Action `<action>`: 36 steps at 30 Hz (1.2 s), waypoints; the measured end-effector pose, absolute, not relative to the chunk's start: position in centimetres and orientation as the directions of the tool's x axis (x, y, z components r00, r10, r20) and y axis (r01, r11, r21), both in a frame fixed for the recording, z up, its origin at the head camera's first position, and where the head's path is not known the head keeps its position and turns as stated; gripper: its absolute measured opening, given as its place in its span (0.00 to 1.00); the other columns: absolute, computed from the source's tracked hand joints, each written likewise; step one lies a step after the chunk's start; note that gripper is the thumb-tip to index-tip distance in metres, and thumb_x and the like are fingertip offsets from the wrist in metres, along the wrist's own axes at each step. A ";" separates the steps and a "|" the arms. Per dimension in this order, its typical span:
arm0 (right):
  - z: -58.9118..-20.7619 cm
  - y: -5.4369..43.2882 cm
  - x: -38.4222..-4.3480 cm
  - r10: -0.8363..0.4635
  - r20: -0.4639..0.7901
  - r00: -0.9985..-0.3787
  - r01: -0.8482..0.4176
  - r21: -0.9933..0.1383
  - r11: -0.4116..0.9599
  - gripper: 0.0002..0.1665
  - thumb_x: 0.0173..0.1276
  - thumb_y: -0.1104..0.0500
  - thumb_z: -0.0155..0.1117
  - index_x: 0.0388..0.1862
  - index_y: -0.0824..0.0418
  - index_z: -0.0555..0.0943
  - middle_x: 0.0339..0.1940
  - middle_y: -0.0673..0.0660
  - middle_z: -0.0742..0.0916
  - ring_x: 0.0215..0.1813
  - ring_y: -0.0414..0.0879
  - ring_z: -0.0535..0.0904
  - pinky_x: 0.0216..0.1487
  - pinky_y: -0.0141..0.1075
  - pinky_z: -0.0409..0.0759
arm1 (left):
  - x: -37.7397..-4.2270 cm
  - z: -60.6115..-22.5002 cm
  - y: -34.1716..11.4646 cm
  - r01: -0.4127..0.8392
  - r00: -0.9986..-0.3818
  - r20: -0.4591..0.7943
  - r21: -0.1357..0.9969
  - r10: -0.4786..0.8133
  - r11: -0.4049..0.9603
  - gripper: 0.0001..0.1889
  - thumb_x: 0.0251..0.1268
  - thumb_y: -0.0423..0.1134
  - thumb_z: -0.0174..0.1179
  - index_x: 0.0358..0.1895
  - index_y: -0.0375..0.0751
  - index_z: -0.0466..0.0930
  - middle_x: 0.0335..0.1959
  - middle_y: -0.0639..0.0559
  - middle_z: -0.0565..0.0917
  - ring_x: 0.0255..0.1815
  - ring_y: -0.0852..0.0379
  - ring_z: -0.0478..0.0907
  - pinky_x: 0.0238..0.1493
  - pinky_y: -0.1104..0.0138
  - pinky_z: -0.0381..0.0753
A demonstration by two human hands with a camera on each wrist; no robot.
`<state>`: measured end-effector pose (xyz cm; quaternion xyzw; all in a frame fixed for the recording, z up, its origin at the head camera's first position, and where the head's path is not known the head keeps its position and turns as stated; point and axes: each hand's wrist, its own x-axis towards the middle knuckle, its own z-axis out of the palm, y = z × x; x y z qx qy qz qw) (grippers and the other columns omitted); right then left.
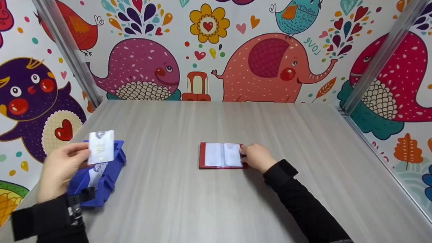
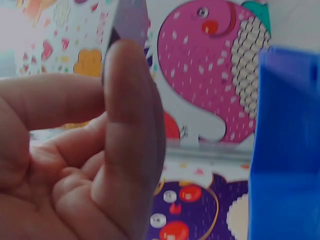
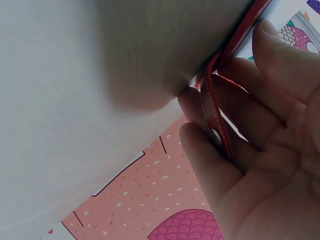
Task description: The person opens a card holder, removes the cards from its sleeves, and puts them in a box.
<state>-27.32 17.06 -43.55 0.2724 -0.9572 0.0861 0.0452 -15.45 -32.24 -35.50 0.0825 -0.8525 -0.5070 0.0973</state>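
Observation:
My left hand [image 1: 60, 170] pinches a white card [image 1: 102, 147] between thumb and fingers, held up over the blue bin [image 1: 108, 185]. The card is printed with pale lettering and a dark mark at its top. Seen nearly edge-on in the left wrist view, the card [image 2: 131, 25] rises past the fingers. Another card [image 1: 97, 174] lies inside the bin. At mid-table a red card holder [image 1: 202, 157] lies spread open, showing clear sleeves. My right hand [image 1: 259, 157] grips its right edge, thumb on top. Its snap strap [image 3: 212, 112] hangs among the fingers in the right wrist view.
A pale wood-grain table [image 1: 162, 189] stretches under everything. Printed cartoon wall panels [image 1: 202, 50] stand along its back and sides, with metal posts [image 1: 67, 50] at the corners. The bin sits near the table's left edge.

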 end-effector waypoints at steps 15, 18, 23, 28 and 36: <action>-43.6 17.0 -27.3 -0.515 0.149 -0.844 -0.533 -0.134 0.835 0.14 0.58 0.62 0.75 0.43 0.64 0.88 0.41 0.65 0.88 0.40 0.62 0.83 0.42 0.53 0.80 | -14.7 -37.8 -36.9 -0.256 -0.894 -0.008 0.831 -0.449 0.494 0.24 0.72 0.33 0.53 0.63 0.17 0.67 0.42 0.39 0.81 0.27 0.67 0.75 0.30 0.75 0.81; -43.6 17.1 -27.3 -0.511 0.155 -0.846 -0.530 -0.131 0.838 0.14 0.57 0.61 0.75 0.43 0.64 0.88 0.41 0.65 0.88 0.41 0.62 0.83 0.42 0.53 0.80 | -14.9 -38.4 -37.4 -0.287 -0.885 -0.019 0.808 -0.465 0.514 0.24 0.72 0.32 0.51 0.64 0.17 0.67 0.52 0.26 0.75 0.27 0.66 0.75 0.29 0.75 0.80; -43.6 17.0 -27.3 -0.504 0.147 -0.851 -0.522 -0.135 0.842 0.13 0.58 0.61 0.75 0.41 0.63 0.88 0.39 0.65 0.88 0.40 0.62 0.83 0.41 0.53 0.80 | -15.1 -38.9 -37.6 -0.291 -0.894 -0.013 0.776 -0.448 0.560 0.22 0.71 0.32 0.51 0.61 0.16 0.69 0.49 0.25 0.77 0.26 0.65 0.77 0.27 0.74 0.80; -43.5 16.9 -27.3 -0.490 0.130 -0.862 -0.505 -0.140 0.852 0.09 0.58 0.60 0.75 0.36 0.62 0.87 0.38 0.64 0.88 0.40 0.61 0.83 0.39 0.53 0.80 | -15.2 -38.7 -37.6 -0.260 -0.917 0.028 0.714 -0.399 0.649 0.21 0.72 0.35 0.53 0.57 0.16 0.73 0.41 0.32 0.83 0.25 0.64 0.78 0.25 0.72 0.77; -43.5 16.9 -27.4 -0.491 0.107 -0.864 -0.502 -0.135 0.854 0.10 0.60 0.60 0.74 0.40 0.63 0.88 0.42 0.64 0.88 0.40 0.60 0.83 0.41 0.52 0.80 | -15.6 -38.2 -36.8 -0.277 -0.921 -0.007 0.715 -0.390 0.642 0.23 0.74 0.37 0.51 0.58 0.16 0.71 0.33 0.46 0.87 0.24 0.70 0.79 0.27 0.77 0.76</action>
